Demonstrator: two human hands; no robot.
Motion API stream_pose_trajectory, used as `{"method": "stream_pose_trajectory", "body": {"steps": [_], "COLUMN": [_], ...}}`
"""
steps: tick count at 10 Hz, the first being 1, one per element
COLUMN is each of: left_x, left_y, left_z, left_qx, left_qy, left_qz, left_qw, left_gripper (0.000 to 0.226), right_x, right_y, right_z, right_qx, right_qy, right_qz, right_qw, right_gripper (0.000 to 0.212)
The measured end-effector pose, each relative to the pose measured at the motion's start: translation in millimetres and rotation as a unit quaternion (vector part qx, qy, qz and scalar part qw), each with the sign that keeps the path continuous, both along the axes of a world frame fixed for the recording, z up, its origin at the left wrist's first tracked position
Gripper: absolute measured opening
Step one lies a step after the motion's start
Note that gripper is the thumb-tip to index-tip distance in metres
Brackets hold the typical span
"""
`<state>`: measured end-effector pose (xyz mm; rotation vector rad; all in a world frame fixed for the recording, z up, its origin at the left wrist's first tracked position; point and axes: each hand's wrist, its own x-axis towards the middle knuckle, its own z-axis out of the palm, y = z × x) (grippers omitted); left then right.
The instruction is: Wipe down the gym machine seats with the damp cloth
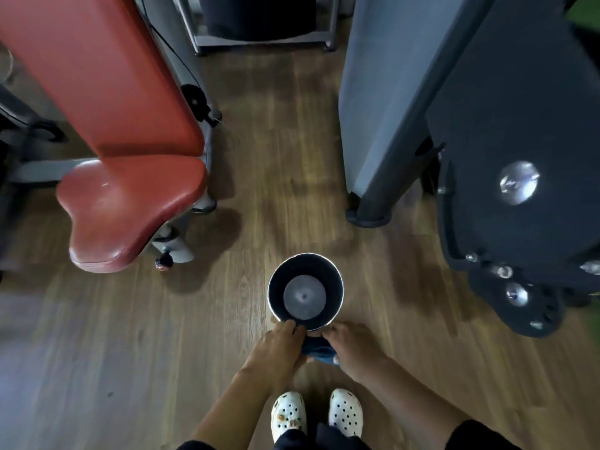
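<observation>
The left hand and right hand grip a bunched blue cloth, largely hidden between them, beside the bucket.

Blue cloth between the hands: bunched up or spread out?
Bunched up. The blue cloth is a tight wad gripped between the left hand and right hand, at the near rim of the round metal bucket.

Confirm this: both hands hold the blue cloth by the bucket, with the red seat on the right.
Wrong in one respect: the red seat is on the left, as the head view shows. The left hand and right hand do hold the blue cloth by the bucket.
</observation>
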<state>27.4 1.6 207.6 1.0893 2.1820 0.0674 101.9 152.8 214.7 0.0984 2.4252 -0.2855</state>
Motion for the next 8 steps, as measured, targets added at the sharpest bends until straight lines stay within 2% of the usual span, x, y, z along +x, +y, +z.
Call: {"method": "stream_pose_trajectory", "body": {"steps": [3,4,6,7,8], "left_x": [-52.9,-69.9,-85.4,-82.3,-73.5], "left_y": [36.2,46.3,53.8,52.6,55.7], "left_z": [-147.3,-186.8,-251.2,-271.8,-268.6], "left_qx": [0.000,-0.003,-0.014,0.021,0.076], "left_qy": [0.047,0.086,0.106,0.117,0.118], "left_qz": [0.026,0.017,-0.008,0.015,0.061], "left_qw": [0.999,0.996,0.994,0.993,0.988], "left_gripper": [0.040,0.040,0.045,0.052,0.074], "right_x": [-57.1,-76.1,-85.4,-76.4,-69.6], "right_y": [29.4,34.9,41.2,43.0,40.2], "right_z": [-145.1,-186.3,-246.3,-267.5,-273.7], "right_qx": [0.037,0.067,0.079,0.060,0.063], "right_qy": [0.044,0.064,0.075,0.122,0.252], "right_qz": [0.005,0.026,0.038,0.009,-0.043], "right_qw": [0.998,0.995,0.993,0.991,0.965], "right_gripper": [0.043,0.045,0.047,0.060,0.067]}}
